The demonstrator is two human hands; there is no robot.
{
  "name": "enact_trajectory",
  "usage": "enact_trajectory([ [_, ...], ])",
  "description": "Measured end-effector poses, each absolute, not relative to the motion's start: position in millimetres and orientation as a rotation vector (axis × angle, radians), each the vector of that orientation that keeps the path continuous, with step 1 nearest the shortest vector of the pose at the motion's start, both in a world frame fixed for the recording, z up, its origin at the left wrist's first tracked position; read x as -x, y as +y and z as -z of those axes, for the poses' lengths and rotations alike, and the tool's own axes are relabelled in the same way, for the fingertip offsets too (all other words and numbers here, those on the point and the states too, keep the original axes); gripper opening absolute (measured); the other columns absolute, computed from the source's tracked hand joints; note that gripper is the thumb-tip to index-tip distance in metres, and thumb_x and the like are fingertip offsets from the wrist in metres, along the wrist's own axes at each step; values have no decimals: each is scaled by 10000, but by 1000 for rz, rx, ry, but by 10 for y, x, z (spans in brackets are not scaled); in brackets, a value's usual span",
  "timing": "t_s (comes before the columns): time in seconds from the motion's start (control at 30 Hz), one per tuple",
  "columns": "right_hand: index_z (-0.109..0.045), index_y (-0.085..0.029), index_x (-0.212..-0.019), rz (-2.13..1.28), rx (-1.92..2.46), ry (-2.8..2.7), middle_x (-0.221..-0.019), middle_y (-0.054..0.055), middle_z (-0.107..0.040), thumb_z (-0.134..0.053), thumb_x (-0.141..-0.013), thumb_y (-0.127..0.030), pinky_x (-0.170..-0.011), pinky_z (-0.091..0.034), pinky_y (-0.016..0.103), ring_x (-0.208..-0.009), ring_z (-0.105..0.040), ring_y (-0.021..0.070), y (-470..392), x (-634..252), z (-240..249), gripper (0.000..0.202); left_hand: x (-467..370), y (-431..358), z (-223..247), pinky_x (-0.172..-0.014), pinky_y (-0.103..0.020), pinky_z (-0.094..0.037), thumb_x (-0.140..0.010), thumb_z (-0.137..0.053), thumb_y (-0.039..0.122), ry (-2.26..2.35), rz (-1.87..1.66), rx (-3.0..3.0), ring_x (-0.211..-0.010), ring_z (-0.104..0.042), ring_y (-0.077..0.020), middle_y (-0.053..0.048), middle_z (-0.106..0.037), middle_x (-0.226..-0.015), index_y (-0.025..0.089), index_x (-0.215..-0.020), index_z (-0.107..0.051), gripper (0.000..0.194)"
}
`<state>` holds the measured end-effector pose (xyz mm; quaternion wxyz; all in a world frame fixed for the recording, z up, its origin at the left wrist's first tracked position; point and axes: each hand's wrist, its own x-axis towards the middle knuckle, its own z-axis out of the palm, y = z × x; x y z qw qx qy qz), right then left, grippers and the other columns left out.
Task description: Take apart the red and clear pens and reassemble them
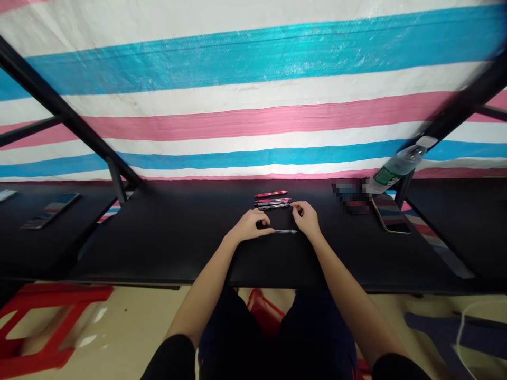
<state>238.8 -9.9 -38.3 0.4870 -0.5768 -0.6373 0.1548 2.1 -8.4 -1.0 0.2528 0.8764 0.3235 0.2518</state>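
My left hand [250,225] rests on the black table [170,237] and pinches the left end of a clear pen barrel [285,231] that lies flat. My right hand [307,217] hovers just right of it, fingers curled around something small and dark that I cannot make out. Just beyond both hands lie three pens in a row: a red pen [271,194] farthest, a pink-red pen [273,200] in the middle, and a dark pen [274,206] nearest.
A phone [391,215] lies face up to the right, beside a tilted water bottle [396,169] with a green label. Another phone [50,210] lies on the table at left. Black frame bars slant on both sides. A red stool [47,327] stands below left.
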Motion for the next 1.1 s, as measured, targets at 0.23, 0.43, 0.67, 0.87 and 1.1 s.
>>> enact_trajectory([
  [0.23,-661,-210,-864,-380,1412,-1568,-799,65,-601,-501,-799,-230,-685,-446,358,-717,-551,211,-93,-2393,380,174,-76,-75,59,-777,-312,-375,-831,-631,325,868,-611,-2498,-794,-554,-170,-24,-619,-796,186,-792,-645,145],
  [0.43,-670,-185,-871,-328,1455,-1588,-798,71,-614,-465,-792,-220,-657,-453,337,-721,-565,204,-100,-2394,376,222,-69,-39,112,-778,-308,-421,-861,-605,304,973,-687,-2492,-822,-540,-181,-38,-621,-841,190,-810,-622,126],
  [0.67,-674,-184,-872,-341,1447,-1584,-799,77,-622,-465,-791,-227,-608,-448,321,-704,-568,201,-103,-2386,357,228,-78,-67,87,-781,-320,-444,-863,-607,368,996,-744,-2453,-821,-555,-187,-42,-629,-844,197,-843,-635,174],
  [0.87,-694,-178,-903,-361,1458,-1577,-858,95,-654,-472,-789,-232,-623,-461,331,-704,-576,201,-107,-2388,356,255,-23,-44,83,-794,-320,-443,-919,-507,281,1221,-958,-2345,-828,-550,-182,-42,-618,-826,193,-845,-631,169],
  [1.1,-713,-184,-958,-348,1502,-1611,-876,103,-692,-478,-783,-228,-697,-481,373,-768,-587,234,-99,-2392,383,296,89,68,200,-778,-332,-459,-828,-612,188,1552,-961,-2231,-848,-537,-201,-55,-595,-880,183,-916,-631,90],
])
